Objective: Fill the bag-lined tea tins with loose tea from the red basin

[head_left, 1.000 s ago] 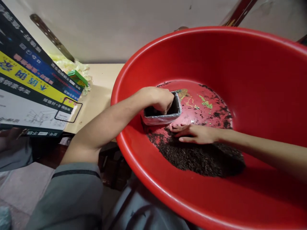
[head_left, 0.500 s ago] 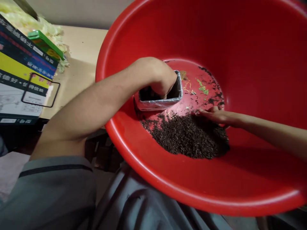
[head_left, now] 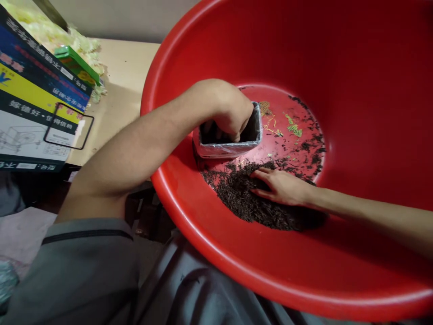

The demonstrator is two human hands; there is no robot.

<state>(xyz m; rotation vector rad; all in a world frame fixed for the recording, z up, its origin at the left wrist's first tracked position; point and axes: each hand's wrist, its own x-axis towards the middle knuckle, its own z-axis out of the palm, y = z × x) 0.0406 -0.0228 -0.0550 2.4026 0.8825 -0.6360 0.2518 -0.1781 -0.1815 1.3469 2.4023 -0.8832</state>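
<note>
A plastic-lined rectangular box point(head_left: 230, 150) stands on the floor of a large red tub. My left hand point(head_left: 233, 113) reaches down into the box from above, wrist sharply bent. Its fingertips are mostly hidden inside, so their grip cannot be made out. Beside the box lies a heap of dark, dry shreds like loose tea leaves point(head_left: 237, 198). Palm down, my right hand point(head_left: 282, 185) rests on the heap with its fingers spread and touching the leaves.
The red tub point(head_left: 189, 257) leans toward my lap. Scattered leaf bits and a green-gold print point(head_left: 293, 125) show on its floor. To the left, a printed carton point(head_left: 37, 117), a thin black frame point(head_left: 68, 146) and a green box point(head_left: 77, 65) are by a pale tabletop point(head_left: 125, 72).
My right hand has moved left and nearer to me, from the heap's far edge onto its middle. My left hand stays in the box. The view has shifted slightly.
</note>
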